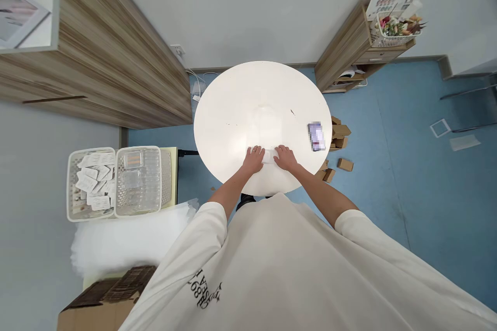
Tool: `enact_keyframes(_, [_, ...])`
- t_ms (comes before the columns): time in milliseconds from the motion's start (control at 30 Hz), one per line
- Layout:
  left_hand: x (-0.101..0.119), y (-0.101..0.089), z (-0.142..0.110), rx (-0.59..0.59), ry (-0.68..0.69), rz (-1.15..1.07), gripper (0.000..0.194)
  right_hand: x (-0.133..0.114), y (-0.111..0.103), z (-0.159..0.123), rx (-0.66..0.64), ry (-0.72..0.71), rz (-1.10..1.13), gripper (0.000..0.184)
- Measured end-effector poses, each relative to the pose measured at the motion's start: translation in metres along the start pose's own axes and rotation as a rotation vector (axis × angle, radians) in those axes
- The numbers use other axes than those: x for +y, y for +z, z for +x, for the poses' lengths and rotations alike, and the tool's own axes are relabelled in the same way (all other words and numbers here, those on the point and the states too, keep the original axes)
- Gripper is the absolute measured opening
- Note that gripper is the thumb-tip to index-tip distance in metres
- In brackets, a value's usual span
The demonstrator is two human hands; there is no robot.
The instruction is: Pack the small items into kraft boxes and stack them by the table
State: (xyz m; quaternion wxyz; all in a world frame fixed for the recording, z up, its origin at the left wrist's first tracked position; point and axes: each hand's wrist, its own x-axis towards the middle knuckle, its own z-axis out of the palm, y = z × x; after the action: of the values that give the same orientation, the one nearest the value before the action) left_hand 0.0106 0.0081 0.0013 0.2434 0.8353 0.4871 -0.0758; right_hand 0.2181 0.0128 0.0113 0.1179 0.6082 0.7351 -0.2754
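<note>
At the near side of the white round table, a small whitish, see-through wrapped bundle lies between my hands. My left hand has its fingers curled over the bundle's left end. Over the right end, my right hand is bent in the same way. Beyond the fingers a faint translucent sheet seems to lie flat on the tabletop, possibly joined to the bundle. What is inside the bundle cannot be made out.
A phone lies on the table's right side. To my left stand a white basket of cards and a basket of clear boxes, by a stack of translucent sheets and a cardboard box. Small cardboard boxes lie on the floor.
</note>
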Motion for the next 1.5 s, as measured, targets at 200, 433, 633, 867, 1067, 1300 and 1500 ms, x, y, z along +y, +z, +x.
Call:
enact_keyframes(200, [-0.003, 0.013, -0.004, 0.024, -0.034, -0.004, 0.071, 0.006, 0.009, 0.002, -0.027, -0.04, -0.009, 0.053])
enact_keyframes(433, [0.003, 0.017, -0.006, 0.04, -0.08, 0.019, 0.074, 0.003, 0.01, -0.002, -0.016, -0.063, -0.057, 0.063])
enact_keyframes(633, [0.007, 0.014, -0.01, 0.08, -0.071, 0.082, 0.069, -0.015, 0.011, -0.011, -0.002, -0.341, -0.104, 0.061])
enact_keyframes(867, [0.01, 0.006, -0.016, 0.049, -0.029, 0.026, 0.049, -0.022, 0.019, -0.011, 0.053, -0.361, -0.099, 0.052])
enact_keyframes(1067, [0.007, -0.004, -0.016, 0.025, -0.085, -0.055, 0.035, -0.017, 0.011, 0.001, -0.017, -0.261, 0.068, 0.045])
enact_keyframes(1300, [0.007, -0.01, -0.005, 0.108, -0.166, -0.051, 0.05, -0.005, 0.008, 0.009, 0.101, -0.057, 0.137, 0.049])
enact_keyframes(1500, [0.006, 0.002, 0.008, 0.097, -0.211, -0.009, 0.071, 0.004, 0.012, 0.001, 0.173, 0.153, 0.247, 0.057])
